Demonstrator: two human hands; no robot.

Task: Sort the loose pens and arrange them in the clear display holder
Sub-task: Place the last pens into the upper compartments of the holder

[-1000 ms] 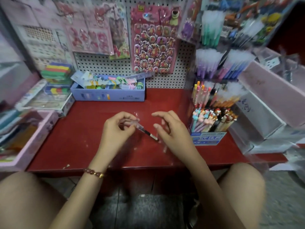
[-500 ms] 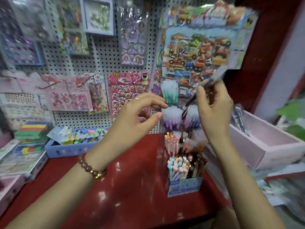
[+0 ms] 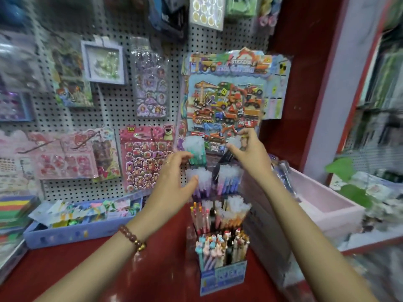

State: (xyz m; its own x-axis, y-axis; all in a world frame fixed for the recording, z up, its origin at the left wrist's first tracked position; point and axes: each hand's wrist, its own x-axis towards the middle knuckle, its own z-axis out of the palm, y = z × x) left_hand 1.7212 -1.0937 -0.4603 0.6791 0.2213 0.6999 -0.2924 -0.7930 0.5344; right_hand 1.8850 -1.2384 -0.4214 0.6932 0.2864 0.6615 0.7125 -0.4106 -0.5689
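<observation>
I note the right hand [image 3: 250,154] pinching a slim dark pen [image 3: 224,159] that slants down to its left over the clear tiered display holder [image 3: 189,229], the left hand [image 3: 174,179] slack-fingered just beside it.

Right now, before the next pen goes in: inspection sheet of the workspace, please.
Surface: red table, glossy.
Job's things: clear display holder, tiered, with rows of capped pens; dark pen tilted above its upper tiers.
Clutter: blue tray of sticker packs at left; blue pen box in front of the holder; pink bin at right.
Hands: left hand open beside the purple pens, contact unclear; right hand pinches the dark pen in its fingers.
Cables: nothing seen.
Surroundings: pegboard hung with sticker sheets; green leaves at far right; image blurred.
</observation>
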